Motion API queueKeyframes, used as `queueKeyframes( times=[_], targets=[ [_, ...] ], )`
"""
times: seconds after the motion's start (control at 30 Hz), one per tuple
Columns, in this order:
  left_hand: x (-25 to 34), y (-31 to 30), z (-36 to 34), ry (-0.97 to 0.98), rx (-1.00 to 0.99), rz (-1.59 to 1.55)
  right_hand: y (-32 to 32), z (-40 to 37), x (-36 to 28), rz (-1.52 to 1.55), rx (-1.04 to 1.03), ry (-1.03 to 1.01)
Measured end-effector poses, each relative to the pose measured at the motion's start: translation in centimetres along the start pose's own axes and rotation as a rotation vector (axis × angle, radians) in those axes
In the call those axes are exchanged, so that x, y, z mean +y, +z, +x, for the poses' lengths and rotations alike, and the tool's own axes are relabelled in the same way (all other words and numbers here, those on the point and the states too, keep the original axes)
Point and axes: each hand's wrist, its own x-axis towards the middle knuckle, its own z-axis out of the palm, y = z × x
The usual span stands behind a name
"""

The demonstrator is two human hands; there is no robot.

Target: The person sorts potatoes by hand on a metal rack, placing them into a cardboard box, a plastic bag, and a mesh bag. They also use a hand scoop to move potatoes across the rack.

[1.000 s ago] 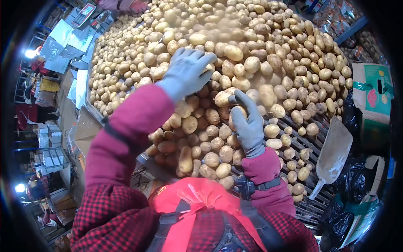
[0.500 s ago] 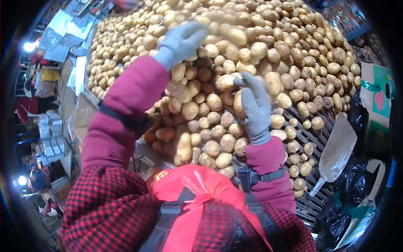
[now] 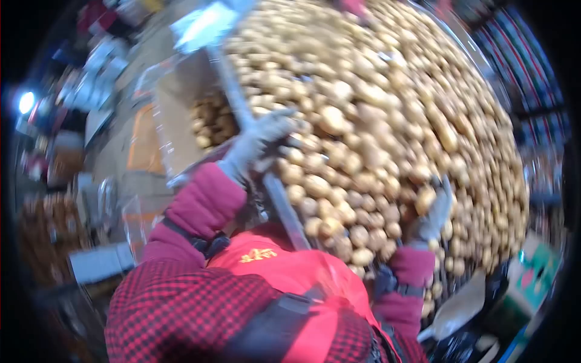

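Observation:
Blurred by motion, a large heap of potatoes [image 3: 363, 206] fills the sorting table in front of me. My left hand [image 3: 257, 145], in a grey glove, is over the metal side rail [image 3: 284, 209] at the heap's left edge. Its fingers reach toward the potatoes and stand apart from the thumb, with nothing visible between them. On the right, my gloved right hand [image 3: 437, 212] lies among the potatoes with its fingers curled round a potato [image 3: 425, 199]. The palm side of that hand is partly hidden.
Left of the rail stands a plastic-lined box [image 3: 175, 121] with some potatoes inside. A metal scoop [image 3: 457, 311] lies at the lower right, close to a green carton [image 3: 535, 272]. Another person's sleeve [image 3: 354, 7] shows at the top edge.
The view has turned left, bringing the lined box into sight. My left hand has moved from over the heap to the left rail. My right hand remains among the potatoes.

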Motion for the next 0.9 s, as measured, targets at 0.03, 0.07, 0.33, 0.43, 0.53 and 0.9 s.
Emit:
queueKeyframes(
  times=[0.03, 0.07, 0.33, 0.43, 0.53, 0.9],
  targets=[
    [-0.1, -1.4, -0.5, -0.015, -0.022, 0.006, 0.5, 0.2, -0.7, 0.226, 0.036, 0.197],
    [-0.4, -2.7, -1.3, 0.007, -0.021, -0.051, 0.9, 0.3, -1.4, 0.305, 0.057, 0.218],
    [0.8, -10.6, -9.2, 0.144, 0.302, 0.038, 0.4, 0.7, -1.4, 0.177, -0.033, 0.143],
    [0.5, -13.3, -12.8, 0.151, 0.471, 0.248, 0.8, 0.7, -1.6, 0.139, -0.032, 0.132],
    [0.3, -15.2, -15.8, 0.177, 0.607, -0.064, 1.3, 0.5, -3.3, 0.006, 0.019, 0.170],
    [-2.1, -28.3, -30.7, -0.109, 0.562, 0.617, 2.9, -0.1, -4.9, 0.053, 0.020, 0.193]
  ],
)
